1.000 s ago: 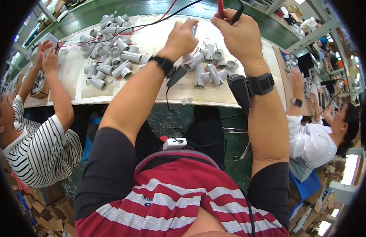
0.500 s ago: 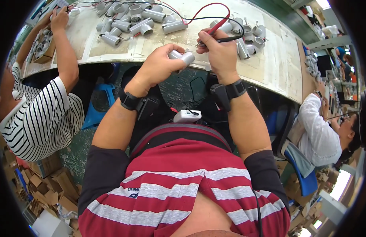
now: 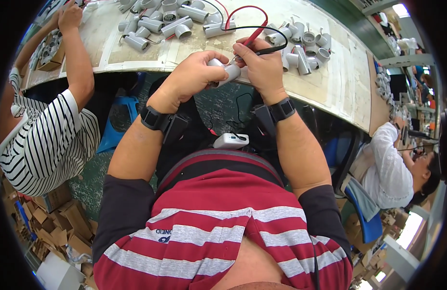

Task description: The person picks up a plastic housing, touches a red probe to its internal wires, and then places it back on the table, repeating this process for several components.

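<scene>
My left hand (image 3: pixel 198 76) is closed around a grey plastic tube-shaped part (image 3: pixel 232 73), held at the near edge of the table. In my right hand (image 3: pixel 263 70) are two test probes with leads, a red probe (image 3: pixel 257 34) and a black probe (image 3: pixel 271 50), gripped together between thumb and fingers. Their tips are at the end of the grey part, close to my left thumb; whether they touch it is too small to tell. More grey tube parts (image 3: pixel 177 29) lie in a loose pile beyond my left hand, and others (image 3: pixel 305 46) beyond my right.
The worn pale table (image 3: pixel 334 92) runs across in front of me. A person in a striped shirt (image 3: pixel 44 140) works at the left, near a cardboard box (image 3: pixel 54 63). Another person in white (image 3: pixel 390 164) sits at the right. A blue stool (image 3: pixel 118 123) stands below the table's edge.
My right hand has come left with the probes, so their tips now meet the end of the grey part. My left hand still holds the part, moved only slightly.
</scene>
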Tool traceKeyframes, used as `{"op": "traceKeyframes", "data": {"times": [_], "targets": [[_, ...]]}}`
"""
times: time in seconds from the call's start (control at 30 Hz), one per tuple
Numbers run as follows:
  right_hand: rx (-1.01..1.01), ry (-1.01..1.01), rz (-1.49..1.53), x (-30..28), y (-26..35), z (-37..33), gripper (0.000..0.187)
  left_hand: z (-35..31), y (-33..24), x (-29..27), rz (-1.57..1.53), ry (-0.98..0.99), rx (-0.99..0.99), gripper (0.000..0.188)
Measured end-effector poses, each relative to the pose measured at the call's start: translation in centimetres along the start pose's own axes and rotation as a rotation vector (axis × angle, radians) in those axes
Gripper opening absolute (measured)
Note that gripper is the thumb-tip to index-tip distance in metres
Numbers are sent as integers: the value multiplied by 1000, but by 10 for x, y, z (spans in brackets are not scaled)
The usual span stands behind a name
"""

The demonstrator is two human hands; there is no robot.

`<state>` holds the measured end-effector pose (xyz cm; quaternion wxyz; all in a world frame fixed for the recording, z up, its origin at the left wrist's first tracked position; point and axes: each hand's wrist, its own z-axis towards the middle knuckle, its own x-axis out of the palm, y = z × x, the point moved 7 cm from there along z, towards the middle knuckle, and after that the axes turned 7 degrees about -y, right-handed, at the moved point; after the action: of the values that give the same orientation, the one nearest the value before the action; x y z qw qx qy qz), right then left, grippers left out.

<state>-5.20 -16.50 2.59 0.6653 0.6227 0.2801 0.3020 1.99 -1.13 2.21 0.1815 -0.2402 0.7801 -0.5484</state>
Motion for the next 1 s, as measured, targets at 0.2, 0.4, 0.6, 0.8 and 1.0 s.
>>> {"op": "traceKeyframes", "data": {"times": [0.2, 0.4, 0.6, 0.8, 1.0], "targets": [[38, -14, -40, -1, -4, 1, 17, -1, -1, 2, -15, -3, 7, 48], [8, -12, -187, 0, 1, -1, 16, -3, 0, 1, -36, -11, 31, 49], [4, -32, -18, -4, -6, -2, 15, 0, 0, 0, -26, 6, 39, 49], [12, -3, 1, -3, -5, -1, 15, 1, 1, -2, -41, 10, 29, 48], [-17, 22, 7, -2, -6, -1, 15, 1, 1, -3, -53, 10, 15, 48]]}}
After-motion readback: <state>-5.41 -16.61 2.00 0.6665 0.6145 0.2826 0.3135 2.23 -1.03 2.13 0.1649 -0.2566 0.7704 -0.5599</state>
